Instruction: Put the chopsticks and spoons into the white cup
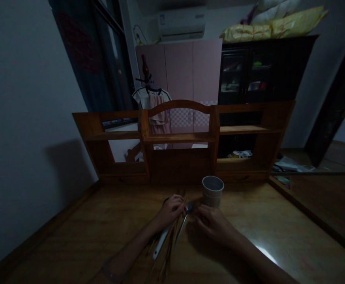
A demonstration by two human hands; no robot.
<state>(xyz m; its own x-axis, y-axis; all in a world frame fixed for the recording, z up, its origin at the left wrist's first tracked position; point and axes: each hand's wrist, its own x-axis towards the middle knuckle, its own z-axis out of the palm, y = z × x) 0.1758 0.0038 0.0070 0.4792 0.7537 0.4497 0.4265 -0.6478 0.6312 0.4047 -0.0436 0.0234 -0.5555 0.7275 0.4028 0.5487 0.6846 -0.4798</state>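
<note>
My left hand [171,211] is curled over a bundle of wooden chopsticks [168,248] lying on the wooden desk [101,228], its fingers closed on them near their far ends. A white-handled utensil [160,244] lies among the sticks. A metal spoon [187,211] lies just to the right, its bowl pointing away from me. My right hand [212,223] rests palm down beside the spoon's bowl, fingers bent toward it; whether it grips anything is unclear. A paper cup [212,191] stands upright just beyond my right hand.
A wooden shelf unit [181,138] stands along the desk's back edge. A raised rim [308,213] runs down the desk's right side. Behind are a pink wardrobe [187,71], a dark cabinet [264,71] and a clothes rack [151,94]. The room is dim.
</note>
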